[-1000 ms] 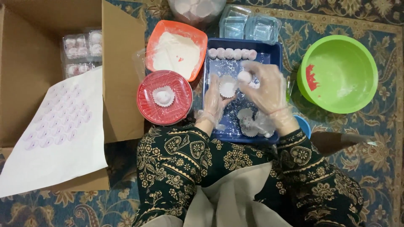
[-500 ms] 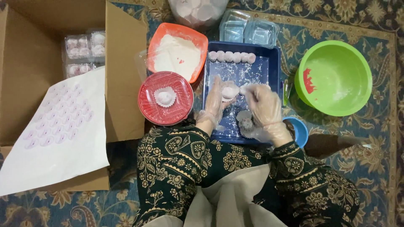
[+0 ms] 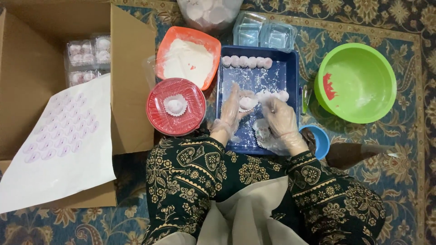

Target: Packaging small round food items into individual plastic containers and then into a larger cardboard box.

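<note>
Right now I see both hands in thin clear gloves over the floured blue rectangular plastic tray (image 3: pixel 290 75). My left hand (image 3: pixel 230 109) is cupped around a small white paper cup holding a pale round sweet (image 3: pixel 247 102), fingers curled on its near side. My right hand (image 3: pixel 280 117) sits just beside it, fingertips pinched on the cup's other edge, so the two hands close on the same piece. Under the right wrist lie a few empty crinkled paper cups (image 3: pixel 262 130). Beyond the fingers, along the tray's far edge, runs a row of pale round sweets (image 3: pixel 246 61). Left of the left hand is a round red lidded container (image 3: pixel 175 107) with one cupped sweet on top, and past it an orange tray of white flour (image 3: pixel 188 56). Right of the right hand stands a green plastic bowl (image 3: pixel 355 82); a small blue bowl (image 3: pixel 321 140) sits near that wrist.
</note>
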